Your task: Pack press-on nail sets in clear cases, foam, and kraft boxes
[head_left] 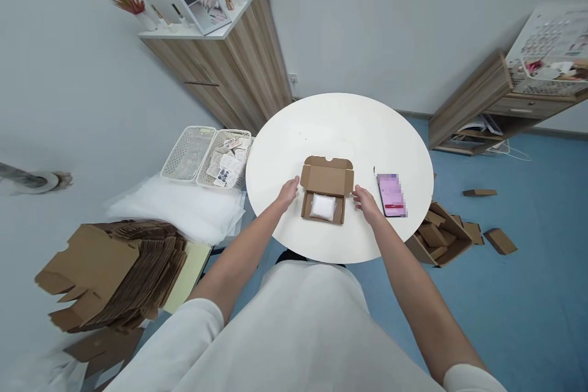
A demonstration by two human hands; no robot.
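Observation:
A small brown cardboard box lies on the white round table with its lid raised at the far side. Inside it rests a white wrapped packet. My left hand is just left of the box, fingers stretched out and holding nothing. On the other side, my right hand is beside the box's right edge with its fingers apart; whether a fingertip touches the lid's side flap I cannot tell. Right of that hand lies a phone with a pink screen.
At left are two white baskets, one with printed cards, white foam sheets and a stack of flat cardboard boxes. A large carton of small boxes stands on the floor at right. A wooden cabinet stands behind.

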